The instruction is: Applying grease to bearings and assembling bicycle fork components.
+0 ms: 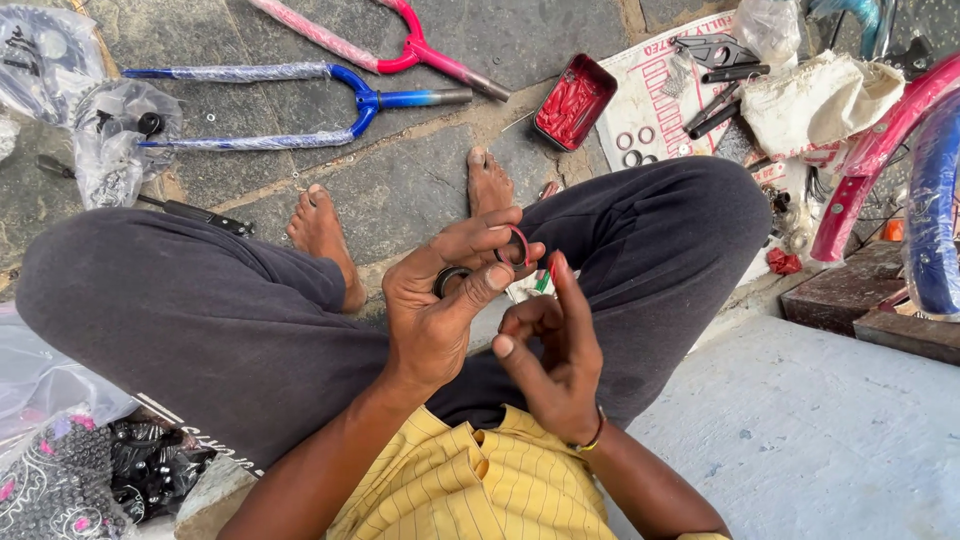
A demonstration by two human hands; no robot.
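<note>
Left hand (440,300) pinching dark metal ring (450,281) between thumb and fingers, thin red ring (520,245) at fingertips; right hand (553,355) half curled just beside, index raised, gripping nothing visible; both above crossed legs; blue fork (300,100) and red tray (574,102) on stone floor (420,190) beyond.

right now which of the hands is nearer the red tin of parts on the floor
Left. The left hand, holding small rings, reaches forward between the knees, its fingertips closest to the red tin. The right hand sits lower, closer to the body and farther from the tin.
</note>
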